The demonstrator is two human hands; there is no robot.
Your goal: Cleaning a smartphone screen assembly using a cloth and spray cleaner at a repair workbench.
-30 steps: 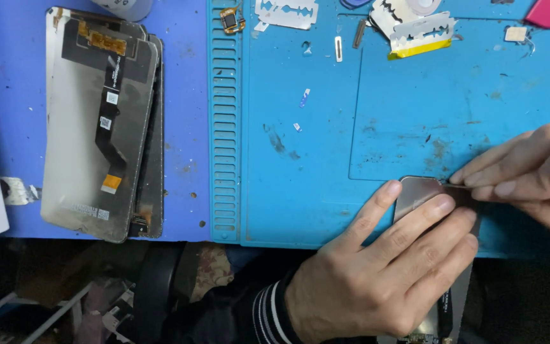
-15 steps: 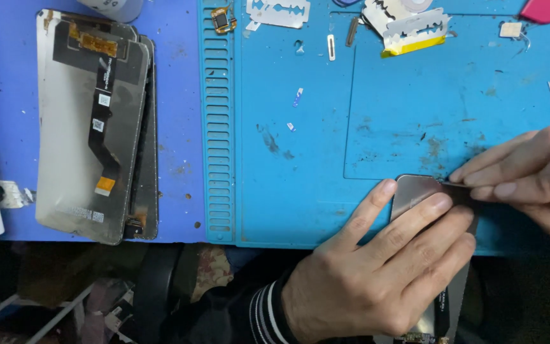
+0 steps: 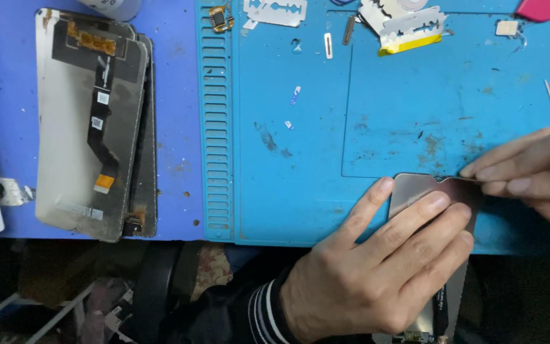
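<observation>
Left hand [image 3: 377,267] pressed flat, pinning the phone screen panel [image 3: 415,188] to the blue mat [image 3: 288,159]; right hand [image 3: 529,169] pinches its upper edge, apparently mid-separation, needing steady, gentle pull.

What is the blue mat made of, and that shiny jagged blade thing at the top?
The blue mat looks like soft matte rubber or silicone: moulded slots, scuffs and dull stains, no glare. The razor blade looks like thin bare metal: silvery, flat, with punched cut-outs. The phone screen panel under the left hand looks like glossy glass, probably.
</observation>
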